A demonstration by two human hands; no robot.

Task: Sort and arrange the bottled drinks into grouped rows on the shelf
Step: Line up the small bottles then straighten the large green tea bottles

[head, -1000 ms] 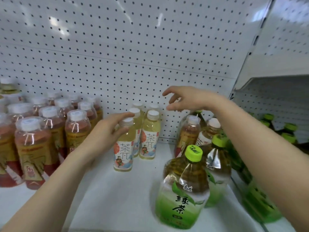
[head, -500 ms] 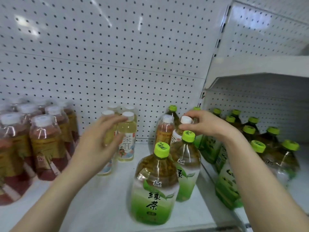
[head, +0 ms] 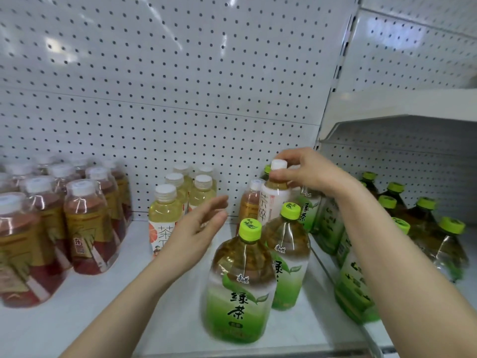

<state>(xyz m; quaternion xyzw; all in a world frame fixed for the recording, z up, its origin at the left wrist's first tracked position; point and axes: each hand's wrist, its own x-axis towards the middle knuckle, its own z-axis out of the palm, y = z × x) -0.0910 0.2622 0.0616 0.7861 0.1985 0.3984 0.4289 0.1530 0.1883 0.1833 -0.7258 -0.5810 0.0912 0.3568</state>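
My right hand (head: 307, 171) grips the white cap and neck of a white-labelled tea bottle (head: 271, 202), held up a little above its neighbours at the back. An amber bottle (head: 249, 202) stands just left of it. My left hand (head: 198, 228) hovers open, fingers straight, in front of a group of pale yellow tea bottles (head: 165, 210), touching none that I can see. Two large green tea bottles (head: 240, 280) (head: 289, 249) with lime caps stand in front on the white shelf (head: 103, 319).
Several reddish-brown tea bottles (head: 85, 226) are grouped at the left. More large green-capped bottles (head: 426, 228) fill the neighbouring shelf bay on the right, under a higher shelf board (head: 402, 104). A white pegboard wall (head: 180, 86) closes the back.
My right hand went from hovering open to gripping the white-capped bottle's top and raising it. My left hand let go of the front yellow bottle and drew back open.
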